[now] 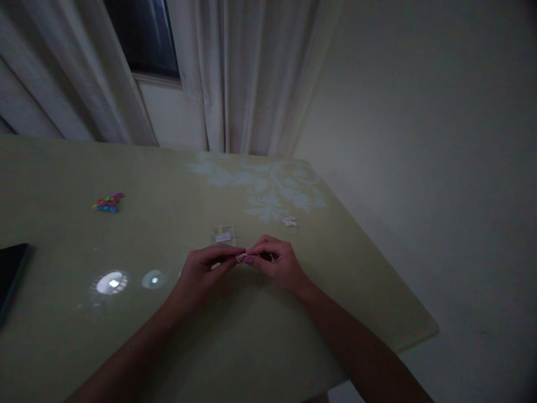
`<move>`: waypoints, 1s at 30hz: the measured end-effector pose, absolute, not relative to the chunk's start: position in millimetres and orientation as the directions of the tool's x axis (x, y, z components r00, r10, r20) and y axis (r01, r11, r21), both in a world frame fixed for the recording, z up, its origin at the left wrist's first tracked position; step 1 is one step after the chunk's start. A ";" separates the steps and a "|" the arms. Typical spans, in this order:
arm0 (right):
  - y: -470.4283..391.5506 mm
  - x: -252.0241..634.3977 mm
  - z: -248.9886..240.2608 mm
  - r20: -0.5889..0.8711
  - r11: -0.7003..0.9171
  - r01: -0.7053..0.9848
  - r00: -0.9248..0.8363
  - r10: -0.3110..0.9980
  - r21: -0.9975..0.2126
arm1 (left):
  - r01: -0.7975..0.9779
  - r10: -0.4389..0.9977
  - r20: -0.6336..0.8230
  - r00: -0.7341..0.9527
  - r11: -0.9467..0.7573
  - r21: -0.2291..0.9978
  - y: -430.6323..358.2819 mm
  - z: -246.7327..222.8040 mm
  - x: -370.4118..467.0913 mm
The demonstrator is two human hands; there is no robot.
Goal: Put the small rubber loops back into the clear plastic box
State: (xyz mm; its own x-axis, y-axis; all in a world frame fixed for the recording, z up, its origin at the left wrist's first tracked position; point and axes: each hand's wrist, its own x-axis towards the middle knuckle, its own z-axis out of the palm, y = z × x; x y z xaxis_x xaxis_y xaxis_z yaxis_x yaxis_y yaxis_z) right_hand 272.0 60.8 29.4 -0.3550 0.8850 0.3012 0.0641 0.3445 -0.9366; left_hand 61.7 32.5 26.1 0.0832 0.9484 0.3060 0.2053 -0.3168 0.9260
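Note:
Over the near middle of the table, my left hand point(207, 263) and my right hand point(274, 260) meet fingertip to fingertip. Pinched between them is a small white piece with dark stripes point(240, 258); fingers cover most of it, so its kind is unclear. Thumb and forefinger are closed on it on both sides. Just beyond my left fingers lies a small clear packet point(224, 235) with a pale label and something yellowish inside. A little white object point(289, 221) rests past my right hand, too small to name.
The glossy table point(159, 347) carries a floral pattern and lamp reflections. A cluster of small multicoloured pieces point(108, 203) lies at the left. At the left edge is a dark flat device point(12, 274). Curtains point(251, 78) and a wall point(419, 140) stand behind and to the right.

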 end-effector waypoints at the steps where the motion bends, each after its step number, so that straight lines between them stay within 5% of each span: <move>1: 60.7 271.9 29.4 0.312 0.357 0.067 -0.358 0.880 -0.932 | 0.223 0.943 0.324 0.072 -0.332 0.917 32.7 25.2 61.1; 10: 57.8 271.2 24.1 0.399 0.474 0.140 -0.368 0.840 -0.869 | 0.370 0.871 0.477 0.117 -0.484 0.793 31.8 16.6 58.5; 22: 73.0 275.1 21.8 0.390 0.434 0.223 -0.216 0.895 -0.873 | 0.576 0.913 0.393 -0.107 -0.265 0.773 55.3 33.6 24.8; 30: 79.1 273.6 19.4 0.411 0.454 0.255 -0.206 0.888 -0.854 | 0.868 0.929 0.190 0.316 -0.364 0.338 77.3 49.7 14.3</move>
State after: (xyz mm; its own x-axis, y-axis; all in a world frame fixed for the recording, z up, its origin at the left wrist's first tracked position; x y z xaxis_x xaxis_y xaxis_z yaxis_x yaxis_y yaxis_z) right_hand 273.6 79.1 19.4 -0.2056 0.8882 0.4109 0.2554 0.4540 -0.8536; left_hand 14.3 77.3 49.7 0.3162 0.9294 0.1903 0.8677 -0.3644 0.3381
